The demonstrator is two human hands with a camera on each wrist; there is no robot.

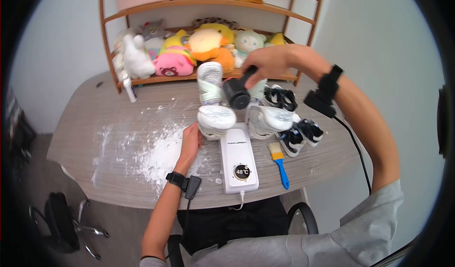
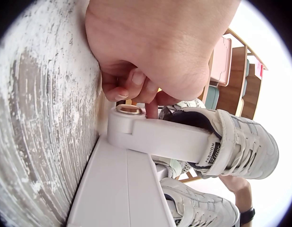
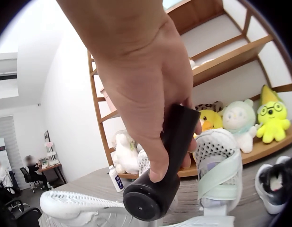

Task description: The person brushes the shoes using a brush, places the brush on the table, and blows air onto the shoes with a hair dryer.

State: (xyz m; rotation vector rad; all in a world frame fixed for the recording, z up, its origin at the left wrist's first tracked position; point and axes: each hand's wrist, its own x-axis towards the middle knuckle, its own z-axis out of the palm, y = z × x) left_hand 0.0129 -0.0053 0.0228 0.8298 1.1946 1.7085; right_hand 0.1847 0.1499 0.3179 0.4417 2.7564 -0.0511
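Note:
My right hand point(image 1: 272, 63) grips the handle of a small black blower point(image 1: 236, 94), its round end above the white shoes; in the right wrist view the blower point(image 3: 150, 196) hangs below the hand point(image 3: 141, 90). My left hand point(image 1: 190, 141) rests on the table beside the white shoe dryer point(image 1: 238, 153), which reads 48°C. Loosely curled fingers lie by the dryer's round hinge point(image 2: 129, 109) in the left wrist view, one touching its arm. White shoes point(image 1: 216, 120) point(image 1: 269, 121) sit on the dryer's arms, with more pale shoes point(image 1: 210, 84) behind, partly hidden by the right hand.
A blue-handled brush point(image 1: 280, 170) and black-and-white shoes point(image 1: 290, 139) lie to the right. White powder point(image 1: 159, 158) covers the table's left middle. A white bottle point(image 1: 129, 89) stands at the back left, before a wooden shelf point(image 1: 208, 4) of plush toys point(image 1: 173, 60).

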